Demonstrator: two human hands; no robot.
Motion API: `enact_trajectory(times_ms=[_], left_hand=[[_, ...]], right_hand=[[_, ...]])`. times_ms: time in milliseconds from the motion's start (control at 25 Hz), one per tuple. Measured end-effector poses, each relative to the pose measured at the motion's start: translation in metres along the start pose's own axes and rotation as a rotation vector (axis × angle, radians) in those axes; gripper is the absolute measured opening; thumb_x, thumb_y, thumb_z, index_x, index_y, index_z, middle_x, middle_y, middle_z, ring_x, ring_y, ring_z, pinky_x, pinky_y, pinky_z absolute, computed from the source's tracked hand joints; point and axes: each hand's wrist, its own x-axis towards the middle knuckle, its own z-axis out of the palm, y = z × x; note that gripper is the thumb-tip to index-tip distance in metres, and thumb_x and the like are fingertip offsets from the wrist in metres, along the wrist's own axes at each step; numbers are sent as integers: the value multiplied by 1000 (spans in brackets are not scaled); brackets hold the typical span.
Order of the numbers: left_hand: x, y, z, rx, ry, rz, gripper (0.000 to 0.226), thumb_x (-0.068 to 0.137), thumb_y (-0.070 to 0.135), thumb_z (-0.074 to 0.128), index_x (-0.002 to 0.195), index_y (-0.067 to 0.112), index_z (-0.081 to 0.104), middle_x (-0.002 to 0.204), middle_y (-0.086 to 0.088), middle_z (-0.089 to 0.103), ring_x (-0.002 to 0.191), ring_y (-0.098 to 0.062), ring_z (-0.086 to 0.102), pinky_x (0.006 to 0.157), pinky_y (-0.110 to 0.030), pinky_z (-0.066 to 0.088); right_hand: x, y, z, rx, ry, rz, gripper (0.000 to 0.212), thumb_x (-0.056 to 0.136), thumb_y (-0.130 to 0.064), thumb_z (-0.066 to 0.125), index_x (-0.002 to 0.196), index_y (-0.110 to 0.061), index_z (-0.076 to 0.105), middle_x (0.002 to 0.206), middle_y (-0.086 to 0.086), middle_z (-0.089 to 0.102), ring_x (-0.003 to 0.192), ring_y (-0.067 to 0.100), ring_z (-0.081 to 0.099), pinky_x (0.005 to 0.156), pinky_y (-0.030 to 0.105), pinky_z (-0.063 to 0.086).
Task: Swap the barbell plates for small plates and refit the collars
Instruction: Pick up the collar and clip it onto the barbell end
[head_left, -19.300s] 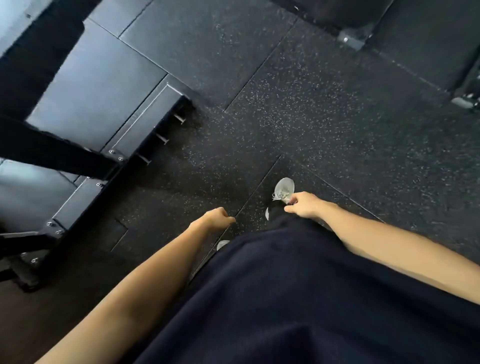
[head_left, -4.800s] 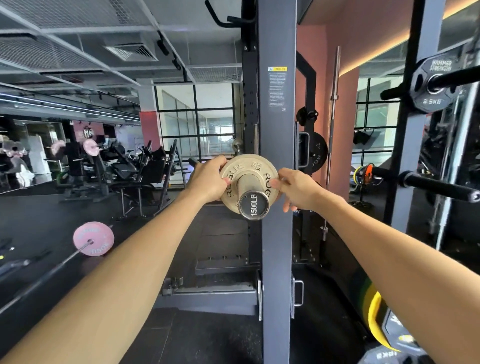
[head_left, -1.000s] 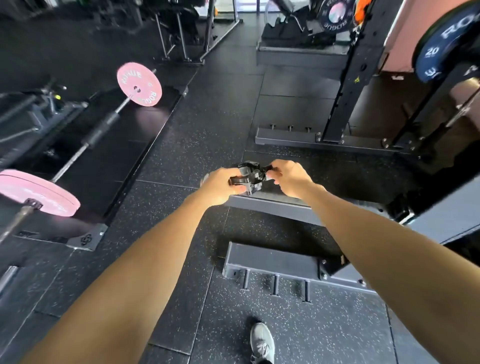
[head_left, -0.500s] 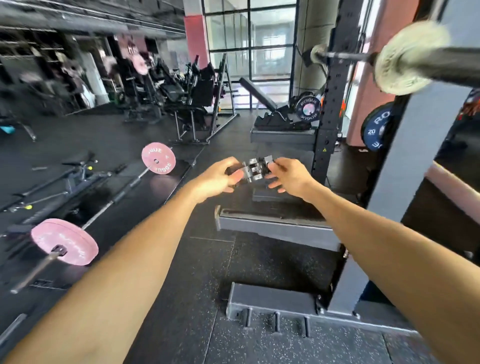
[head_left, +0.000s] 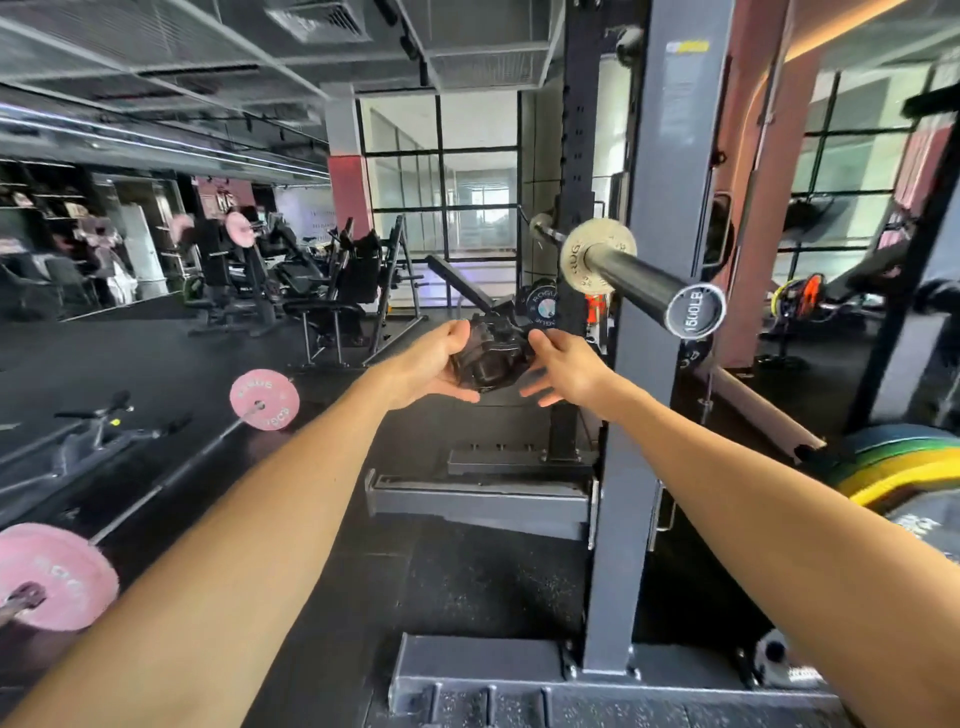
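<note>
Black collar (head_left: 491, 358) cradled in left hand (head_left: 434, 364), right hand (head_left: 566, 369) relaxed beside it; bar sleeve (head_left: 644, 283) up and right, nearer the right hand, axis pointing toward camera, small plate (head_left: 597, 254) already seated.

The barbell sleeve (head_left: 641, 283) juts toward the viewer, bare from its end cap back to the small plate (head_left: 574, 257). The grey rack upright (head_left: 660, 332) stands just behind it, crowding the right; air to the left lies open.
</note>
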Motion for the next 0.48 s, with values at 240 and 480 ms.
enact_trajectory(times_ms=[240,480], left_hand=[[-50,28,85,0,-9,-80,53,104,45,25,134,8,49,126,-22,58,102,-37,61,76,-42,54],[-79,46,131,106,-112,-98,75,95,67,23,120,7,60,92,-13,65,62,-22,57,62,-34,48]], right_hand=[[-82,-2,-58,6,-4,11,31,104,-36,29,116,-9,40,89,15,63,78,36,70,68,46,57],[-137,1,-93,19,-24,-44,44,101,-47,33,115,-6,39,93,26,68,72,34,73,62,41,59]])
